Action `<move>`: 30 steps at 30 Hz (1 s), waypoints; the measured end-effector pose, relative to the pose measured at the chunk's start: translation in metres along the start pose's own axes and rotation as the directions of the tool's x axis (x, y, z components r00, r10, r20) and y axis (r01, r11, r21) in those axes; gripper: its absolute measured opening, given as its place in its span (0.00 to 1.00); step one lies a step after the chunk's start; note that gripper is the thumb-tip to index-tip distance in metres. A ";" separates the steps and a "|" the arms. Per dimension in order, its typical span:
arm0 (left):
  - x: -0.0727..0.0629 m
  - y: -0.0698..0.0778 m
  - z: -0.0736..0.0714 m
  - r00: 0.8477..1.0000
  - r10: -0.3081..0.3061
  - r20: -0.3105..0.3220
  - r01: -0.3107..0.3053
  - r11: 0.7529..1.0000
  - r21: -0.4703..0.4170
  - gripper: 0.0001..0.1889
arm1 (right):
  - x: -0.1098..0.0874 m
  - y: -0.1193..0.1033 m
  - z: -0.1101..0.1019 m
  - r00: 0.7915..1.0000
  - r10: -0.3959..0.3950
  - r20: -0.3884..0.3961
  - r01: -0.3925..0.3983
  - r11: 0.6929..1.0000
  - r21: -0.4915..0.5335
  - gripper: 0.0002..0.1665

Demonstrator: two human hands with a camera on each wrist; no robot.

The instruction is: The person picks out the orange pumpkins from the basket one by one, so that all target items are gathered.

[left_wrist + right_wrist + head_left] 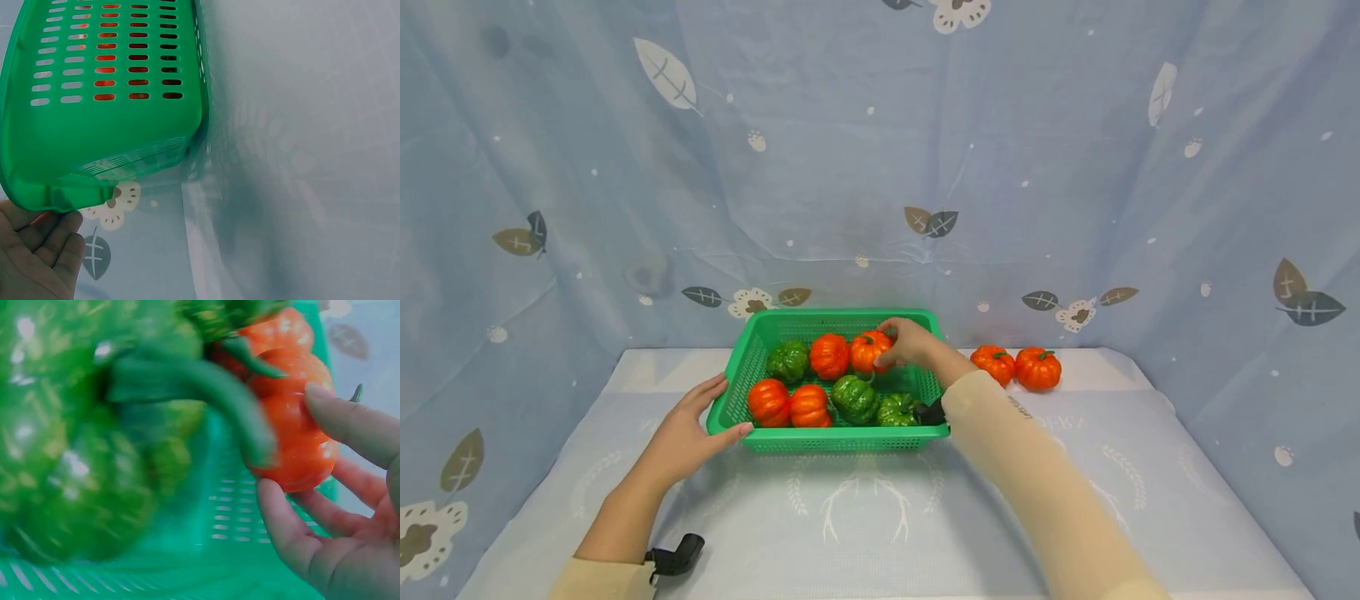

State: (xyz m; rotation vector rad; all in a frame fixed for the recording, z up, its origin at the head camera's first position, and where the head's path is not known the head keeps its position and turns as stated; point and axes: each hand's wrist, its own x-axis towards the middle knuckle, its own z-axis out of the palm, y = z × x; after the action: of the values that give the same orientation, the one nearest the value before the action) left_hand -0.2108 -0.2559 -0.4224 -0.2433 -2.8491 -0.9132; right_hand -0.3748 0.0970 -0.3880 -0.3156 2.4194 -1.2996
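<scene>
A green perforated plastic basket (842,442) stands on the table, holding several small orange and green pumpkins. My left hand (687,435) holds the basket's near left corner, thumb on the front rim and fingers along the left side; in the left wrist view its fingertips (70,220) lie under the rim. Inside the basket at the back right, my right hand (912,343) grips an orange pumpkin (294,434) between thumb and fingers. Beside it sits another orange pumpkin (830,357). Green pumpkins (854,399) lie nearer the front, one large and blurred in the right wrist view.
Two orange pumpkins (1037,369) sit on the table right of the basket, beyond the right forearm. A pale patterned cloth (865,533) covers the table. Blue patterned curtains (850,167) hang close behind the basket and along both sides.
</scene>
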 end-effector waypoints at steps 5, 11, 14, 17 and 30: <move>0.000 0.001 -0.001 1.000 0.002 -0.003 -0.002 1.000 0.001 0.49 | -0.013 -0.019 -0.019 1.000 -0.029 -0.001 0.029 0.999 0.035 0.42; 0.001 0.002 -0.003 1.000 0.004 0.004 -0.004 1.000 -0.009 0.50 | -0.039 -0.034 -0.041 0.999 -0.051 0.013 0.051 0.998 0.046 0.41; 0.001 0.002 -0.002 1.000 0.006 0.008 -0.006 1.000 -0.011 0.50 | -0.055 -0.037 -0.050 0.998 -0.063 0.010 0.063 0.998 0.006 0.41; 0.001 0.001 -0.001 1.000 0.006 0.007 -0.006 1.000 -0.012 0.50 | -0.069 -0.036 -0.059 0.997 -0.083 -0.002 0.083 0.996 -0.039 0.42; 0.001 -0.003 0.000 1.000 0.011 0.001 -0.011 1.000 -0.007 0.49 | -0.134 -0.020 -0.096 0.987 -0.110 -0.120 0.096 0.988 -0.123 0.42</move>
State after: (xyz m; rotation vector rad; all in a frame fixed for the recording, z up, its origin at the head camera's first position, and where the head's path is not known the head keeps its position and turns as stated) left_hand -0.2128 -0.2580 -0.4239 -0.2596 -2.8431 -0.9219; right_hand -0.2943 0.2072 -0.2940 -0.4071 2.6232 -1.2582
